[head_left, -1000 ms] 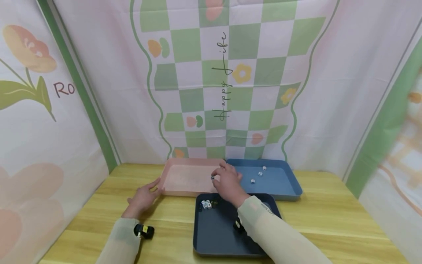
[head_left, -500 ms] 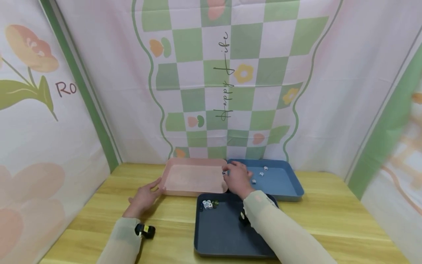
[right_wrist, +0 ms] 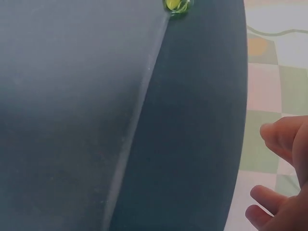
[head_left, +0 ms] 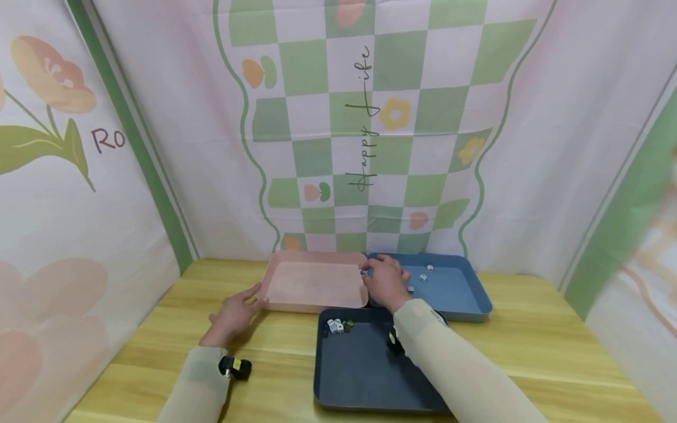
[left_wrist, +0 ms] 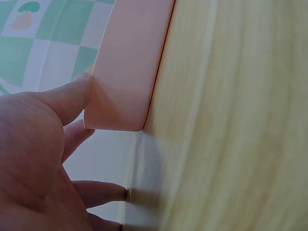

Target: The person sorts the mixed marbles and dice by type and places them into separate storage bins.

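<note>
My left hand (head_left: 235, 316) is at the front left corner of the pink tray (left_wrist: 122, 72). Its thumb touches the rim and the index finger lies against the corner, while other fingers reach down to the table. Over the left end of the blue tray (head_left: 449, 288), my right hand (head_left: 386, 282) pinches a small blue thing (head_left: 363, 272) between thumb and fingertips; it is too small to tell its kind. White dice (head_left: 423, 277) lie in the blue tray. In the dark tray (head_left: 370, 376), several white dice (head_left: 335, 326) and a green-yellow glass marble (right_wrist: 177, 6) are gathered near the far left corner.
All three trays stand on a wooden table (head_left: 280, 364), pink and blue side by side at the back and the dark one in front. A patterned curtain (head_left: 349, 147) hangs right behind them. The right forearm (head_left: 455, 358) crosses the dark tray.
My right hand has moved from the pink tray's right end rightward to the blue tray's left end, with the small blue thing still pinched. The left hand has stayed at the pink tray's corner.
</note>
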A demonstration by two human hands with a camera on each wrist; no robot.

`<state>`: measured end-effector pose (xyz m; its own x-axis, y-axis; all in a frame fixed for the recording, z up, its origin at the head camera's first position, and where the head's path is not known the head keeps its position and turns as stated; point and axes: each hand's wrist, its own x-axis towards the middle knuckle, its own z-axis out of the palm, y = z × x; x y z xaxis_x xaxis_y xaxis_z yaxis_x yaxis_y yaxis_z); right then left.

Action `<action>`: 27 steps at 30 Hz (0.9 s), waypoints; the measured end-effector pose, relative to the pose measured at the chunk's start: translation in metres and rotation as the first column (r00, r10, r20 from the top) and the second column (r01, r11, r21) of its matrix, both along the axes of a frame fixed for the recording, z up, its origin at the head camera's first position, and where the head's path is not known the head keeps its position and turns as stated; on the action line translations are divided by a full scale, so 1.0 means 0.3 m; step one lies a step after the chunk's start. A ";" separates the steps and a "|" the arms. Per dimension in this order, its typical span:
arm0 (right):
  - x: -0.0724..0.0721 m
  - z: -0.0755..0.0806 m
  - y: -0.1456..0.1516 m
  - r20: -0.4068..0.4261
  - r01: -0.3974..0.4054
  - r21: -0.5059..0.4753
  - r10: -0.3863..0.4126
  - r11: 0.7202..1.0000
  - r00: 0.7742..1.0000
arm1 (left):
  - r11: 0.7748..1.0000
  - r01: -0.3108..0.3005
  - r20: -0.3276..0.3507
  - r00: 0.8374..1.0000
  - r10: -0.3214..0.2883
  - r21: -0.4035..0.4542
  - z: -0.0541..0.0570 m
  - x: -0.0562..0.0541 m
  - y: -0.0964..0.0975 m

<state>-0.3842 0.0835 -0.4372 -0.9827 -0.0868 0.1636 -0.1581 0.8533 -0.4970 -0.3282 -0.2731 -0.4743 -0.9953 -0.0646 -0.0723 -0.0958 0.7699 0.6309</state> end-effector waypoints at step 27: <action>0.012 0.007 0.020 0.001 0.032 -0.044 -0.032 0.999 0.999 | 1.000 -0.005 0.001 1.000 0.005 -0.015 -0.009 -0.005 -0.002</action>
<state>-0.3806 0.0894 -0.4350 -0.9849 -0.0478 0.1661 -0.1306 0.8354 -0.5338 -0.3297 -0.2736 -0.4769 -0.9949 -0.0709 -0.0720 -0.1003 0.7787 0.6193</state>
